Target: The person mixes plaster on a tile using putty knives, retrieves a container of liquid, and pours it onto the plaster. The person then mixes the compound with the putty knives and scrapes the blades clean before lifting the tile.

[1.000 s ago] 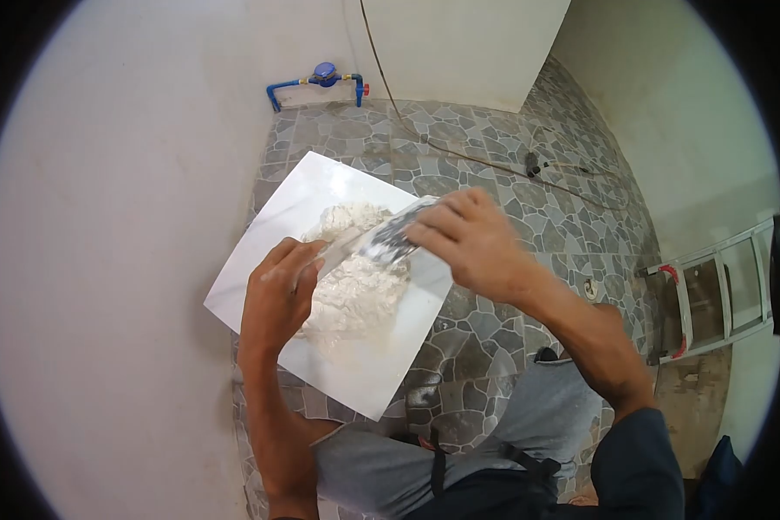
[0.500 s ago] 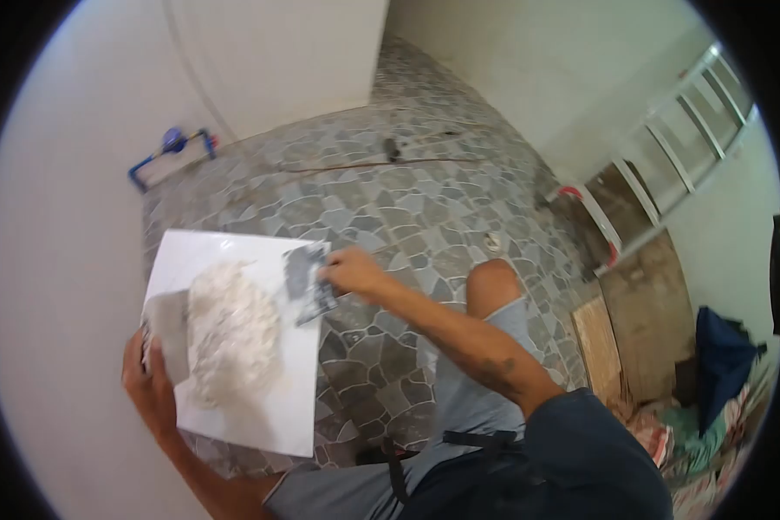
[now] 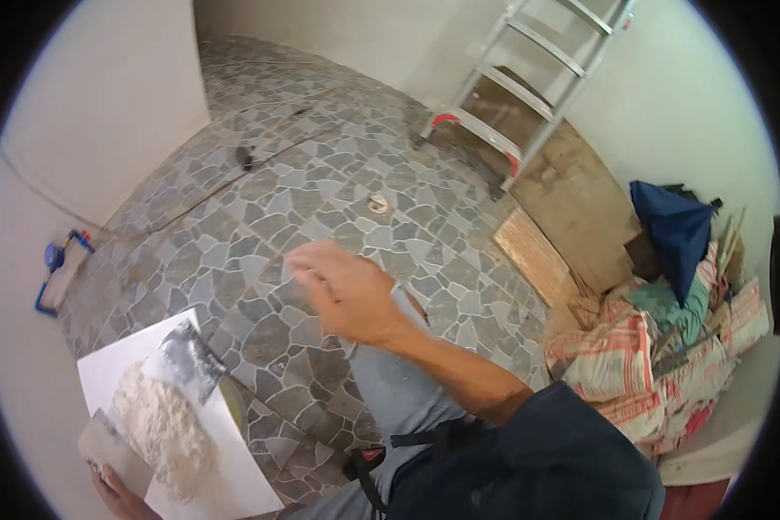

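Observation:
A white board (image 3: 247, 485) lies on the floor at the lower left with a heap of whitish, paste-like material (image 3: 160, 425) on it. My left hand (image 3: 117, 496) grips a flat grey tool (image 3: 117, 451) at the board's left edge, beside the heap. A second flat tool, dark grey and smeared (image 3: 192, 360), rests at the board's upper right corner, with no hand on it. My right hand (image 3: 342, 286) is above the stone-patterned floor, right of the board. Its fingers are bent and close together, blurred, with nothing visible in them.
An aluminium ladder (image 3: 518, 91) leans at the back right near brown boards (image 3: 572, 191). Red-and-white sacks (image 3: 602, 355) and a dark blue cloth (image 3: 672, 230) lie at the right. A blue pipe with a meter (image 3: 54, 257) is at the left wall. A hose (image 3: 225, 186) crosses the floor.
The view has swung right. My right hand has let go of the dark grey tool, now lying on the board, and moved away to the right. My left hand still holds its tool.

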Action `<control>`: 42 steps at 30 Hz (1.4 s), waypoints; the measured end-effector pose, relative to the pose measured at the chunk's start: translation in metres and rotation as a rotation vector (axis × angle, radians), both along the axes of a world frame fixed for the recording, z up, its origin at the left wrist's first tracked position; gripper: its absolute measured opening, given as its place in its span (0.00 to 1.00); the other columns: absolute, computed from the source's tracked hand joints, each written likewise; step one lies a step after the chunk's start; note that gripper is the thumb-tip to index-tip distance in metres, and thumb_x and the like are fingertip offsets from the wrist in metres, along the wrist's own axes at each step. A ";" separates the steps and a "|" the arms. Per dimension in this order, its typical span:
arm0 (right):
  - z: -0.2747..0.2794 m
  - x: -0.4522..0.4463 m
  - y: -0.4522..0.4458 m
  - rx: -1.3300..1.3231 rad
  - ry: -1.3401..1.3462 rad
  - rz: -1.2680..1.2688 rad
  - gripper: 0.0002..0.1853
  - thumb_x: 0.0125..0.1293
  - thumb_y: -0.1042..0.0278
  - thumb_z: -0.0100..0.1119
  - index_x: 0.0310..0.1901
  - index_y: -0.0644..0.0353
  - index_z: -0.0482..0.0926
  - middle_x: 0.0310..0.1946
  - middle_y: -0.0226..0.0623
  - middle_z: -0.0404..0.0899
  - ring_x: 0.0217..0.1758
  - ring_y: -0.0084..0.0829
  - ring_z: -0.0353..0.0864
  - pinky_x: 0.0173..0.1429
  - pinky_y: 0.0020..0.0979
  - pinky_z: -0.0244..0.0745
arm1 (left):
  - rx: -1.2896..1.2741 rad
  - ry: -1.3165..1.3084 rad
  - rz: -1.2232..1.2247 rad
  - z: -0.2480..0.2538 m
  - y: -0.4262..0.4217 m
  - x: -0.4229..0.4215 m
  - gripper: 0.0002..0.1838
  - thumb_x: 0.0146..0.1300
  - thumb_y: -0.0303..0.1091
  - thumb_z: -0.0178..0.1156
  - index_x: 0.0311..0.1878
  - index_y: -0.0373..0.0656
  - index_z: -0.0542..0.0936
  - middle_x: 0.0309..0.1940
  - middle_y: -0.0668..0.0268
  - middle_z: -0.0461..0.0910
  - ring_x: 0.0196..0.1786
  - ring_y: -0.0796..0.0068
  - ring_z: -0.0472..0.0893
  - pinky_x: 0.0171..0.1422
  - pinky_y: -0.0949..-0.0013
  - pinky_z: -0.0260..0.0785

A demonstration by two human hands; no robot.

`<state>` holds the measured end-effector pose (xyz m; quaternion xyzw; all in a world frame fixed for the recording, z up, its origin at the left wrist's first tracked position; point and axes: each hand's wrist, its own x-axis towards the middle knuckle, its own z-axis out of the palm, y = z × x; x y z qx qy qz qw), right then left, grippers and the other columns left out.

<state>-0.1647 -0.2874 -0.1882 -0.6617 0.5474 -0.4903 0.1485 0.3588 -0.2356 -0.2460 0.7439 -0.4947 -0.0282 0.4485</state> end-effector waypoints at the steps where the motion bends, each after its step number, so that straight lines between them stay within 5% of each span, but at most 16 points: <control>1: -0.005 -0.024 0.010 -0.023 0.012 -0.090 0.11 0.72 0.71 0.56 0.51 0.63 0.82 0.49 0.46 0.83 0.53 0.43 0.83 0.60 0.37 0.78 | -0.013 -0.053 -0.007 0.015 0.003 -0.017 0.31 0.68 0.51 0.66 0.63 0.34 0.79 0.55 0.47 0.82 0.56 0.54 0.82 0.66 0.49 0.72; 2: -0.017 -0.048 0.019 -0.047 0.024 -0.170 0.10 0.73 0.71 0.56 0.50 0.62 0.83 0.48 0.45 0.83 0.51 0.41 0.84 0.58 0.36 0.79 | -0.028 -0.106 -0.003 0.024 0.004 -0.029 0.34 0.64 0.54 0.70 0.63 0.36 0.80 0.55 0.45 0.83 0.56 0.50 0.83 0.67 0.41 0.73; 4: -0.030 -0.093 0.046 0.018 0.061 -0.330 0.10 0.74 0.70 0.55 0.50 0.62 0.83 0.46 0.41 0.84 0.47 0.35 0.85 0.51 0.32 0.79 | -0.007 -0.093 0.008 0.029 0.001 -0.038 0.32 0.66 0.54 0.69 0.60 0.34 0.81 0.55 0.47 0.83 0.56 0.55 0.83 0.64 0.45 0.75; 8: -0.096 -0.172 0.105 0.217 0.136 -0.575 0.10 0.75 0.68 0.53 0.48 0.64 0.82 0.42 0.44 0.83 0.46 0.41 0.84 0.51 0.37 0.78 | 0.058 -0.134 0.022 -0.009 0.000 0.018 0.26 0.77 0.44 0.56 0.65 0.30 0.75 0.59 0.50 0.81 0.57 0.59 0.80 0.64 0.62 0.71; 11: -0.095 -0.186 0.118 0.337 -0.005 -0.635 0.13 0.78 0.66 0.48 0.51 0.61 0.81 0.40 0.36 0.83 0.41 0.31 0.80 0.48 0.33 0.76 | 0.092 -0.092 -0.018 0.024 0.012 -0.029 0.22 0.75 0.39 0.58 0.63 0.31 0.78 0.60 0.48 0.81 0.61 0.54 0.79 0.68 0.57 0.69; 14: -0.053 -0.157 0.067 0.180 -0.089 -0.384 0.14 0.79 0.69 0.44 0.51 0.64 0.80 0.48 0.39 0.82 0.40 0.24 0.78 0.42 0.26 0.74 | -0.018 -0.153 0.011 0.037 0.022 -0.054 0.13 0.71 0.29 0.63 0.54 0.31 0.81 0.47 0.56 0.84 0.51 0.69 0.81 0.58 0.68 0.73; 17: -0.013 -0.098 0.013 -0.060 -0.033 -0.109 0.13 0.77 0.73 0.45 0.52 0.65 0.79 0.50 0.40 0.81 0.42 0.27 0.80 0.43 0.27 0.76 | -0.006 -0.203 -0.027 0.067 0.034 -0.090 0.09 0.64 0.21 0.65 0.47 0.35 0.83 0.38 0.60 0.82 0.42 0.70 0.81 0.48 0.68 0.75; 23: -0.024 0.015 -0.050 -0.148 0.264 0.610 0.13 0.67 0.82 0.54 0.52 0.67 0.79 0.50 0.48 0.81 0.48 0.42 0.84 0.46 0.33 0.81 | -0.044 -0.479 -0.150 0.063 0.062 -0.160 0.21 0.50 0.13 0.68 0.47 0.47 0.88 0.33 0.67 0.79 0.32 0.71 0.79 0.32 0.70 0.73; 28: -0.076 0.031 -0.065 0.197 0.199 0.936 0.11 0.63 0.84 0.59 0.48 0.67 0.79 0.47 0.47 0.82 0.42 0.45 0.85 0.43 0.36 0.82 | 0.148 -0.526 -0.300 0.040 0.094 -0.210 0.24 0.45 0.22 0.69 0.50 0.43 0.86 0.36 0.68 0.78 0.36 0.68 0.79 0.37 0.65 0.72; 34: -0.069 0.008 -0.068 0.503 0.355 0.987 0.09 0.66 0.81 0.56 0.47 0.64 0.80 0.45 0.47 0.81 0.41 0.49 0.84 0.43 0.39 0.80 | 0.320 -0.532 -0.295 0.015 0.119 -0.223 0.26 0.48 0.27 0.65 0.55 0.42 0.83 0.40 0.67 0.78 0.41 0.66 0.79 0.41 0.63 0.72; 38: -0.064 -0.010 -0.051 0.588 0.483 1.102 0.08 0.69 0.79 0.54 0.47 0.65 0.79 0.43 0.47 0.79 0.43 0.48 0.82 0.46 0.39 0.78 | 0.315 -0.478 -0.172 -0.009 0.122 -0.229 0.17 0.52 0.30 0.64 0.47 0.44 0.83 0.39 0.67 0.78 0.43 0.68 0.78 0.41 0.65 0.71; 42: -0.057 -0.038 -0.025 0.687 0.610 1.207 0.08 0.72 0.77 0.53 0.48 0.67 0.79 0.41 0.47 0.78 0.40 0.44 0.81 0.44 0.37 0.77 | 0.477 -0.395 0.056 -0.037 0.131 -0.249 0.17 0.59 0.31 0.60 0.52 0.47 0.83 0.45 0.63 0.78 0.51 0.62 0.79 0.51 0.56 0.72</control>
